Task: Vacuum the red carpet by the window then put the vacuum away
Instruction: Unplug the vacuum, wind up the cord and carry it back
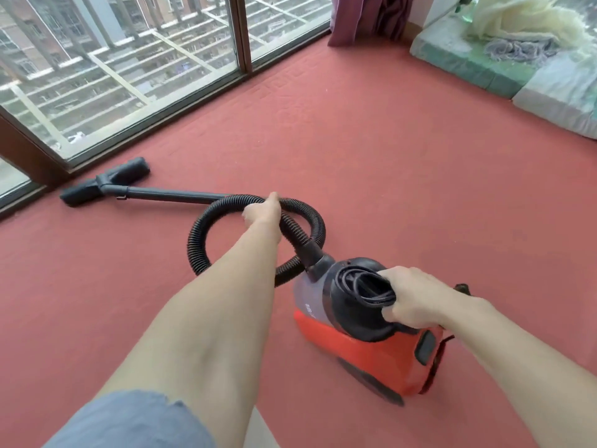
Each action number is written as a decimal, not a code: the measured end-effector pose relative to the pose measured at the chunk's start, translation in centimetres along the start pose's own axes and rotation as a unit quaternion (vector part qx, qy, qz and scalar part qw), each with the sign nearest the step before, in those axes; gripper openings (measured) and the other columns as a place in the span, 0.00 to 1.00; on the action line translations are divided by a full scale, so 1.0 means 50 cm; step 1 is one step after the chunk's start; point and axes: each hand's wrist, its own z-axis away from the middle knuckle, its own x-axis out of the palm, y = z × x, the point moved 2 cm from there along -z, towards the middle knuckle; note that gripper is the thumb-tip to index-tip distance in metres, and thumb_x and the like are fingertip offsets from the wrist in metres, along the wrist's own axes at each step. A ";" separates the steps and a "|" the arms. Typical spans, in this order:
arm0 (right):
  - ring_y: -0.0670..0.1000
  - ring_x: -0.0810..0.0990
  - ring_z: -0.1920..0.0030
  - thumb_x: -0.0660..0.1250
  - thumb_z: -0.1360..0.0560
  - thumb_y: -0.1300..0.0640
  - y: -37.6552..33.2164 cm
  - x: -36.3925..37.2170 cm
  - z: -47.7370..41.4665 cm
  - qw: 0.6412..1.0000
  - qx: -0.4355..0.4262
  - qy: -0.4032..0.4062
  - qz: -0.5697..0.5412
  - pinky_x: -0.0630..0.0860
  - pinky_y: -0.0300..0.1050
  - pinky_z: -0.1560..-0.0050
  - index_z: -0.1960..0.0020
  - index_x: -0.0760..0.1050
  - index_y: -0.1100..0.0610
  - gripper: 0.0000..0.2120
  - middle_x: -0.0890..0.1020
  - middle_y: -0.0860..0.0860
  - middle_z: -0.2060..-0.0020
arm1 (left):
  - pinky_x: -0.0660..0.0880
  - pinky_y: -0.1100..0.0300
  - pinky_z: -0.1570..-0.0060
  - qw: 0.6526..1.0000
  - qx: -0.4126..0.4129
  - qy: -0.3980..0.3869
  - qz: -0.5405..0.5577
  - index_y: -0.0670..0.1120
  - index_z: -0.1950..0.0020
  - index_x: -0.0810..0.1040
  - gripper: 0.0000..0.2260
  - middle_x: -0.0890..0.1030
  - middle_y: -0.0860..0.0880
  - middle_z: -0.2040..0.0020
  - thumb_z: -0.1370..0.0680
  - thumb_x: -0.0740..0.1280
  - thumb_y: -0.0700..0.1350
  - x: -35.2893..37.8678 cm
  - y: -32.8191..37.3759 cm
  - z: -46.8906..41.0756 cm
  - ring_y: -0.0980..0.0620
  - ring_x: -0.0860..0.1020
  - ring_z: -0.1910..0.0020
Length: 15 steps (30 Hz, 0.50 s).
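The left hand (261, 212) reaches forward, its fingers (249, 217) clamped round the black ribbed flexible hose (199, 244) at the far side of its loop. Nearer than these fingers, the hose crosses over itself and plugs into the front of the red plastic canister vacuum (371, 354). The vacuum sits on the red patterned carpet (403, 150), below and to the right of them.

The right hand (416, 300) rests on top of the vacuum. Its fingers (395, 310) are curled tight over the black moulded handle (358, 324), with a coiled black power cable (360, 286) bundled just in front of them.

Left of the left fingers, a black rigid wand (168, 194) runs from the hose across the carpet to a black flat floor nozzle (106, 182). The nozzle lies beside the brown-framed glass window (129, 76).

Far beyond both sets of fingers hangs a purple fabric curtain (365, 17). To its right is a green foam mattress (468, 63) with a heap of cream fabric (523, 21) on it. A blue sleeve (129, 421) covers the upper left arm.
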 end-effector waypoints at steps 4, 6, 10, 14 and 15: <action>0.50 0.81 0.59 0.67 0.35 0.60 -0.001 0.004 0.010 0.998 -0.039 -0.048 -0.005 0.77 0.46 0.58 0.57 0.75 0.49 0.09 0.83 0.46 0.63 | 0.79 0.53 0.72 0.978 -0.048 0.060 0.192 0.37 0.40 0.74 0.15 0.82 0.41 0.61 0.26 0.68 0.36 -0.120 0.042 -0.060 0.46 0.78 0.74; 0.51 0.81 0.59 0.66 0.36 0.59 -0.008 0.000 0.002 0.997 -0.054 -0.047 0.015 0.77 0.49 0.58 0.60 0.73 0.49 0.08 0.82 0.46 0.64 | 0.80 0.52 0.69 0.993 -0.052 0.036 0.100 0.39 0.45 0.76 0.12 0.82 0.42 0.56 0.27 0.69 0.39 -0.151 0.045 -0.082 0.46 0.80 0.68; 0.48 0.77 0.58 0.65 0.34 0.57 -0.034 -0.003 -0.005 0.989 -0.090 -0.041 0.110 0.75 0.47 0.59 0.57 0.71 0.46 0.09 0.79 0.42 0.63 | 0.83 0.43 0.55 0.974 -0.021 -0.005 -0.227 0.40 0.41 0.77 0.23 0.80 0.42 0.46 0.31 0.70 0.52 -0.192 0.024 -0.131 0.42 0.83 0.53; 0.48 0.80 0.46 0.64 0.28 0.53 -0.051 -0.028 -0.009 0.971 -0.114 0.024 0.208 0.73 0.43 0.54 0.49 0.73 0.36 0.12 0.82 0.38 0.50 | 0.72 0.52 0.37 0.798 -0.015 -0.022 -0.602 0.46 0.31 0.75 0.28 0.76 0.47 0.32 0.25 0.62 0.61 -0.264 -0.030 -0.106 0.44 0.75 0.33; 0.48 0.80 0.44 0.64 0.27 0.52 -0.052 -0.033 -0.014 0.969 -0.116 0.047 0.213 0.75 0.44 0.51 0.47 0.73 0.35 0.13 0.82 0.38 0.47 | 0.72 0.53 0.41 0.770 0.000 0.011 -0.638 0.48 0.32 0.76 0.28 0.77 0.48 0.33 0.28 0.63 0.60 -0.278 -0.029 -0.087 0.45 0.76 0.34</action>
